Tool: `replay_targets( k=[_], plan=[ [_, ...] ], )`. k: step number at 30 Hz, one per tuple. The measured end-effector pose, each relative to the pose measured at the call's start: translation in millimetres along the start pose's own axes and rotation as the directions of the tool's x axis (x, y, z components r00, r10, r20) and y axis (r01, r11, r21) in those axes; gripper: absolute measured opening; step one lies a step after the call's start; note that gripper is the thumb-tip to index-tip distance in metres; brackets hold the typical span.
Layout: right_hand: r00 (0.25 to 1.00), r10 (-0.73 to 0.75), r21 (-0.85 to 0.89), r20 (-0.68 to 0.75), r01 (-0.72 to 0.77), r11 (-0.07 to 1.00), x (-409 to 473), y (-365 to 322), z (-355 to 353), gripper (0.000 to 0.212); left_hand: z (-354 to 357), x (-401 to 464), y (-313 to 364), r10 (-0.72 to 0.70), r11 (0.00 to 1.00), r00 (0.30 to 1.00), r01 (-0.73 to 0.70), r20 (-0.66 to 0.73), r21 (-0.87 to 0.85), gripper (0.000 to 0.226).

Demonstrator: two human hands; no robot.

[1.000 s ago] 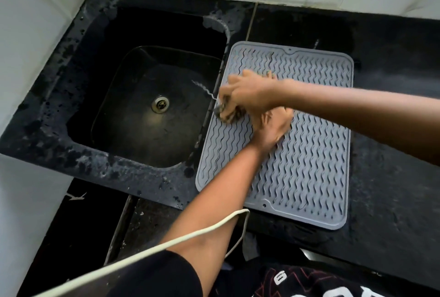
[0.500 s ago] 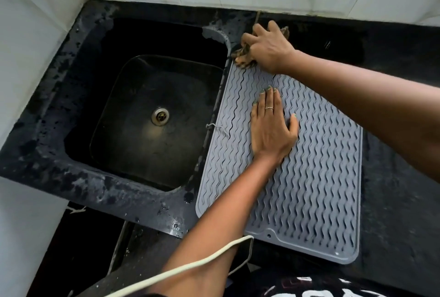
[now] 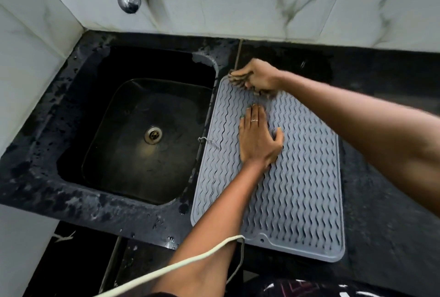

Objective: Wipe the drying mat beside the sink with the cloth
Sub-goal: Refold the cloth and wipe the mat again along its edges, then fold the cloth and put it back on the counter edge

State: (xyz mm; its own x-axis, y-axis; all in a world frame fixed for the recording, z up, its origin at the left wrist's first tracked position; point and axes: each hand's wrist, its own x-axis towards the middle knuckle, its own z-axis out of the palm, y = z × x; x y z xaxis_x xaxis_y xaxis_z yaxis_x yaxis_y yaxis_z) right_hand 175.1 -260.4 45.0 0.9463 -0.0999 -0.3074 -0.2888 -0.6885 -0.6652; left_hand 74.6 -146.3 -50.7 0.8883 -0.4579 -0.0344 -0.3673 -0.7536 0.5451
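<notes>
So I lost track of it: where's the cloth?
Head view: cloth bunched in the right hand, at the mat's far left corner.

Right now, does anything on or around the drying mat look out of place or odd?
Yes. A loose pale thread lies across the left edge of the grey drying mat, trailing toward the sink. The mat also sits slightly skewed to the counter, and its near end overhangs the counter's front edge.

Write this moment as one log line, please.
step: wiping | right hand: cloth at mat far corner | left hand: flat on mat | sink: beside
</notes>
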Motion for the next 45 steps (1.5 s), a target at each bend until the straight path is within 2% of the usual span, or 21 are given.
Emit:
replay_targets(
  k=[2, 3, 5, 7, 9, 11, 13, 16, 20, 23, 24, 26, 29, 34, 38, 41, 43, 45],
  plan=[
    [0.994, 0.065, 0.395, -0.082, -0.027, 0.918, -30.7, 7.5, -2.6, 0.047, -7.1, 1.8, 2.3, 0.014, 0.995, 1.000, -0.012, 0.019, -0.102, 0.074],
    [0.987, 0.115, 0.560, -0.113, -0.032, 0.828, -45.7, 11.1, -5.1, 0.046, -10.0, 4.1, 2.5, 0.024, 0.988, 0.999, -0.018, 0.040, -0.156, 0.067],
    [0.987, 0.158, 0.811, -0.029, -0.069, 0.581, -75.6, 17.6, -10.5, 0.038, -26.7, 7.4, 2.5, 0.007, 0.951, 0.989, 0.039, 0.146, -0.308, 0.049],
    [0.990, 0.116, 0.927, 0.077, -0.114, 0.357, -97.7, 24.5, -14.4, 0.028, -45.2, 9.4, 0.7, -0.047, 0.856, 0.972, 0.157, 0.229, -0.492, 0.036],
    [0.988, 0.103, 0.967, 0.117, -0.137, 0.214, -115.6, 26.5, -15.2, 0.024, -66.3, 7.6, 4.4, -0.113, 0.701, 0.970, 0.232, 0.216, -0.675, 0.034],
    [0.992, 0.082, 0.983, 0.100, -0.111, 0.143, -126.8, 21.7, -17.1, 0.030, -91.6, 7.4, 15.6, -0.138, 0.541, 0.971, 0.239, 0.195, -0.806, 0.036],
    [0.996, 0.062, 0.990, 0.070, -0.077, 0.115, -132.5, 12.8, -20.5, 0.038, -115.5, 9.0, 26.6, -0.098, 0.503, 0.980, 0.201, 0.175, -0.841, 0.036],
    [1.000, 0.002, 0.988, -0.005, 0.004, 0.157, -141.4, -6.8, -33.9, 0.041, -154.0, 12.8, 48.0, -0.006, 0.520, 0.988, 0.136, 0.156, -0.843, 0.031],
    [0.993, -0.117, 0.957, 0.001, 0.033, 0.288, -150.1, -33.1, -50.3, 0.066, -185.9, 17.1, 67.7, 0.030, 0.583, 0.980, 0.143, 0.197, -0.800, 0.040],
    [0.997, -0.054, 0.926, -0.049, 0.066, 0.371, -150.5, -45.3, -55.7, 0.086, -195.2, 17.6, 77.2, 0.048, 0.598, 0.972, 0.155, 0.229, -0.786, 0.041],
    [0.996, -0.028, 0.919, -0.090, 0.094, 0.384, -150.0, -47.4, -55.9, 0.085, -197.1, 17.5, 79.7, 0.063, 0.581, 0.968, 0.162, 0.242, -0.798, 0.038],
    [0.989, -0.069, 0.905, -0.133, 0.150, 0.398, -150.3, -53.6, -60.5, 0.070, -203.0, 17.7, 84.5, 0.085, 0.514, 0.962, 0.181, 0.260, -0.838, 0.033],
    [0.979, -0.142, 0.877, -0.143, 0.192, 0.441, -157.3, -57.2, -78.0, 0.056, -212.5, 20.1, 86.8, 0.123, 0.455, 0.962, 0.163, 0.244, -0.875, 0.042],
    [0.965, -0.171, 0.686, -0.198, 0.261, 0.679, -172.5, -56.3, -119.7, 0.031, -241.9, 25.3, 89.9, 0.267, 0.400, 0.947, 0.061, 0.180, -0.914, 0.045],
    [0.951, -0.171, 0.653, -0.256, 0.300, 0.696, -182.1, -59.6, -144.2, 0.006, -260.5, 32.8, 91.6, 0.333, 0.331, 0.927, 0.056, 0.172, -0.942, 0.044],
    [0.920, -0.185, 0.550, -0.345, 0.358, 0.755, -187.8, -72.1, -153.0, 0.006, -270.6, 35.1, 94.5, 0.343, 0.401, 0.917, 0.052, 0.202, -0.914, 0.036],
    [0.888, -0.207, 0.475, -0.410, 0.402, 0.783, -190.8, -85.6, -156.2, 0.004, -273.7, 35.5, 98.8, 0.348, 0.496, 0.912, 0.018, 0.217, -0.868, 0.040],
    [0.855, -0.248, 0.390, -0.455, 0.442, 0.808, -191.9, -98.5, -159.9, 0.010, -273.9, 33.5, 106.3, 0.365, 0.600, 0.909, -0.065, 0.201, -0.798, 0.052]
  ],
)
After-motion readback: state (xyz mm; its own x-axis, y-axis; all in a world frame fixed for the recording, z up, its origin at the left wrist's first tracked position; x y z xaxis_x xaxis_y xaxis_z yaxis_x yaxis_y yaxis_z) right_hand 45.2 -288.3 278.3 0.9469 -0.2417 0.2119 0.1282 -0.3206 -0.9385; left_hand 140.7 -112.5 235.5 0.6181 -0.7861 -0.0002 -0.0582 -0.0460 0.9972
